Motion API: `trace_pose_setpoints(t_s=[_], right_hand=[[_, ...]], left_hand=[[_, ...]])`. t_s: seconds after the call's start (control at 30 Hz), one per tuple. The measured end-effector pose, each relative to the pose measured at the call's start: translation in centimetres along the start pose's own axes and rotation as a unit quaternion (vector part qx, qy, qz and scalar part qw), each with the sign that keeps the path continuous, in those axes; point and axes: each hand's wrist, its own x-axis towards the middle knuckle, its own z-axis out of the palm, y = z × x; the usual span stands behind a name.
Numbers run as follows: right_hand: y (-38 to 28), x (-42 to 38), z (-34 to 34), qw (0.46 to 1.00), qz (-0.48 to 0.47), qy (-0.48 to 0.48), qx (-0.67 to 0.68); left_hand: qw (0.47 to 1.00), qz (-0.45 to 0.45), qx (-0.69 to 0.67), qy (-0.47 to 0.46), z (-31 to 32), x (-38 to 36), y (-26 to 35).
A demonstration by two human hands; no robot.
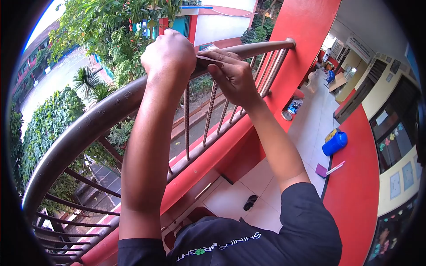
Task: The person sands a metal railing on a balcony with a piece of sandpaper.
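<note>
My left hand (171,54) is closed in a fist at the top of the dark metal handrail (113,106); its fingers are turned away, so what lies inside them is hidden. Just to its right, my right hand (234,74) pinches a thin brownish sheet (207,59) between thumb and fingers. The sheet looks like sandpaper and lies against the rail, with one end reaching toward my left fist. Ribbed metal bars (208,115) run down from the rail below both hands.
A red pillar (290,57) meets the rail's far end. On the corridor floor stand paint cans (294,106). A blue container (335,142), a purple pad (321,170) and a pinkish-white stick (336,168) lie along the red ledge (355,199). One dark slipper (250,202) rests on the tiles.
</note>
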Motion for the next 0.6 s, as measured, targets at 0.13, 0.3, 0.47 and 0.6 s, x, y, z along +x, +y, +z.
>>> trace_pose_setpoints(t_s=[0.13, 0.3, 0.47, 0.6], right_hand=[[9.9, -2.0, -1.4, 0.972, 0.166, 0.106, -0.129], [-0.9, 0.5, 0.1, 0.996, 0.044, -0.003, -0.083], [6.5, 0.2, -2.7, 0.945, 0.323, -0.001, -0.058], [1.6, 0.7, 0.6, 0.987, 0.156, 0.007, -0.037]], left_hand=[[0.998, 0.039, 0.052, -0.018, -1.7, -1.1, -2.1], [0.998, 0.062, -0.003, 0.015, -1.3, -1.9, -3.4], [0.984, 0.110, -0.034, 0.138, -0.5, -2.6, -3.8], [0.981, 0.116, -0.049, 0.149, -0.2, -2.3, -3.8]])
